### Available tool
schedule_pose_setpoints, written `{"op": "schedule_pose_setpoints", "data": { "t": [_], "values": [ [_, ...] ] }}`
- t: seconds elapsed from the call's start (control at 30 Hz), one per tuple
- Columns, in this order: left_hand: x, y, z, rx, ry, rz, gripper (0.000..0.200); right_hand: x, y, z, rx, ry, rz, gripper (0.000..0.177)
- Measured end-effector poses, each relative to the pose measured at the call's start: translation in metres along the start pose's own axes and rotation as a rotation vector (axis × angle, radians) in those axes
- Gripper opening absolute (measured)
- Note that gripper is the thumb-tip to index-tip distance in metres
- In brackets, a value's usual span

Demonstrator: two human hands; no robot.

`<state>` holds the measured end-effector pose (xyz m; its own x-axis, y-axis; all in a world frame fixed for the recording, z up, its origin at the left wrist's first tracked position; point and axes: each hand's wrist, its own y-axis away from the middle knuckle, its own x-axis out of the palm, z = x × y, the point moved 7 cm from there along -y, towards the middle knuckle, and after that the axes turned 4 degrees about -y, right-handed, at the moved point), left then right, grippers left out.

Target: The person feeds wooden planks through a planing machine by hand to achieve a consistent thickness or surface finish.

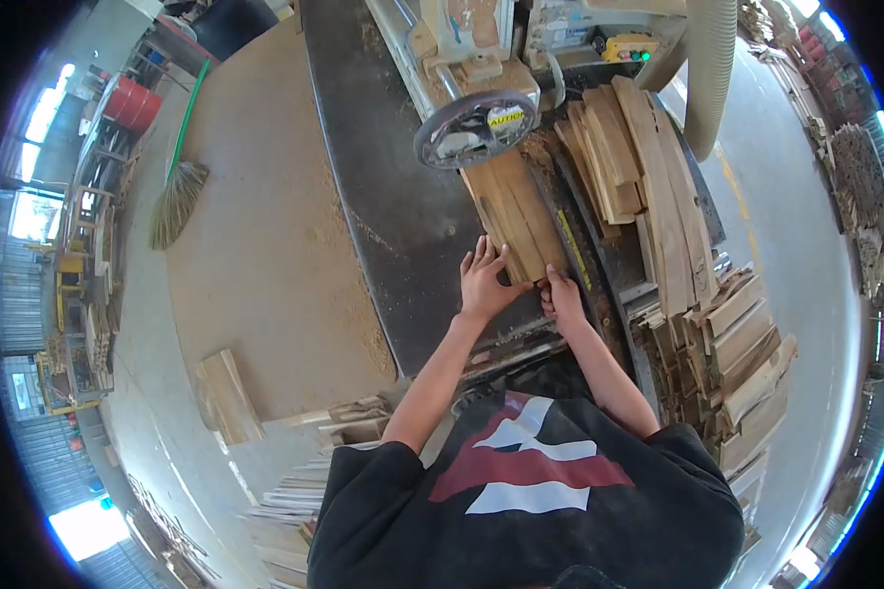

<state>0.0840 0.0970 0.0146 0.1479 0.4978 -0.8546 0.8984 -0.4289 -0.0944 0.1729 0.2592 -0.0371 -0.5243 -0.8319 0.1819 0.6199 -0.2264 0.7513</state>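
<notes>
A brown wooden board (514,211) lies lengthwise on the dark machine table (368,147), its far end passing under the machine's handwheel (476,129). My left hand (487,283) rests at the board's near left corner, fingers stretched along the side and thumb at the near end. At the near right corner, my right hand (564,302) has its fingers curled, with thumb and forefinger against the board's end. Beside the board on the right runs a dark guide rail with a yellow scale strip (574,249). The blade is hidden from sight.
Several long boards (648,167) are stacked right of the rail. Offcuts (746,344) pile up at the lower right. A ribbed hose (709,79) hangs at the upper right. Left is a sawdust-strewn brown panel (255,206) with a green-handled broom (179,201) and loose pieces (228,393).
</notes>
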Motion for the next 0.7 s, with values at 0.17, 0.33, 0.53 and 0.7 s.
{"op": "schedule_pose_setpoints", "data": {
  "t": [0.17, 0.33, 0.53, 0.7],
  "values": [
    [-0.014, -0.034, 0.016, -0.063, -0.045, -0.042, 0.095, 0.028, -0.024, 0.018, 0.001, -0.103, -0.038, 0.041],
    [-0.02, -0.06, 0.033, -0.062, 0.032, -0.091, 0.092, 0.051, -0.047, 0.039, -0.035, -0.062, -0.005, 0.041],
    [-0.019, -0.086, 0.046, -0.013, 0.093, -0.23, 0.071, 0.071, -0.071, 0.062, -0.05, -0.039, -0.025, 0.041],
    [-0.018, -0.105, 0.054, 0.0, 0.105, -0.443, 0.051, 0.101, -0.115, 0.087, -0.073, -0.093, -0.06, 0.04]
  ]
}}
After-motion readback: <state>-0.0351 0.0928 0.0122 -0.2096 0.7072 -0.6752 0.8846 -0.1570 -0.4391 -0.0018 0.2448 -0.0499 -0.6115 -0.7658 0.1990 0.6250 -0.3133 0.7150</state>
